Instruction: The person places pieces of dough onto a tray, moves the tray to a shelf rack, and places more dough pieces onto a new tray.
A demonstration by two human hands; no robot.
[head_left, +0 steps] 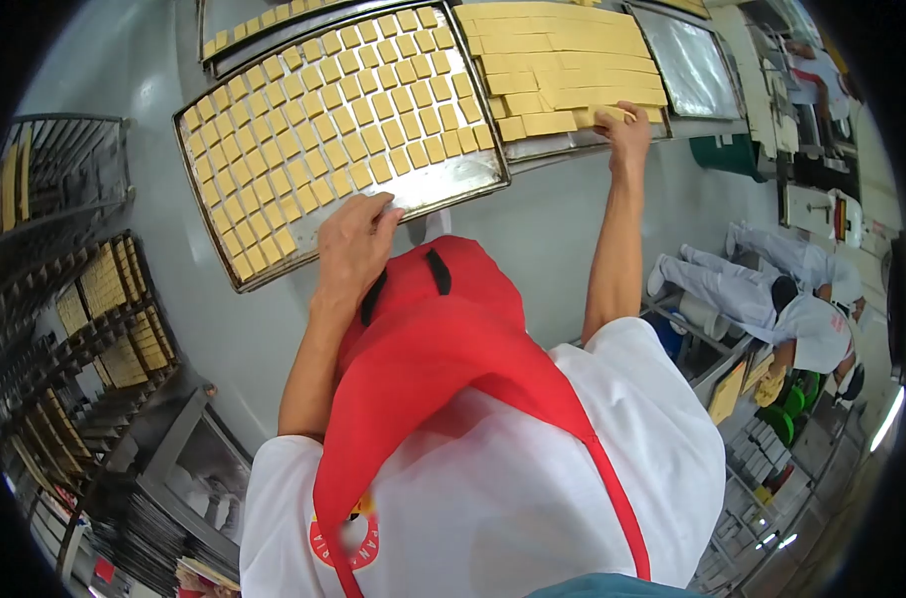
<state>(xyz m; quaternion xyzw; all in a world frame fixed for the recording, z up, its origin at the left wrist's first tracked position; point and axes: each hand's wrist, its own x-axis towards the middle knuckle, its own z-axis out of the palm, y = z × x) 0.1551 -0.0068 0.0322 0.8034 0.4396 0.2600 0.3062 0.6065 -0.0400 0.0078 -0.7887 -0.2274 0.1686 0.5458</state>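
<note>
My left hand [356,244] is at the near edge of a metal baking tray [438,189]. Its fingers curl together over the rim, and anything between them is hidden. Rows of small rectangular dough pieces [323,120] cover most of that tray, with bare metal along its near right part. To the right, my right hand [627,132] pinches a yellow dough piece [604,114] at the near edge of a flat dough sheet [563,50]. That sheet is cut into long strips, and a few shorter blocks lie along its near side.
Another tray with dough pieces [264,22] lies behind, and a shiny metal tray [687,65] is at far right. Racks of loaded trays [104,309] stand on the left. Two people in white [772,289] are at the right, near a green bin [727,156].
</note>
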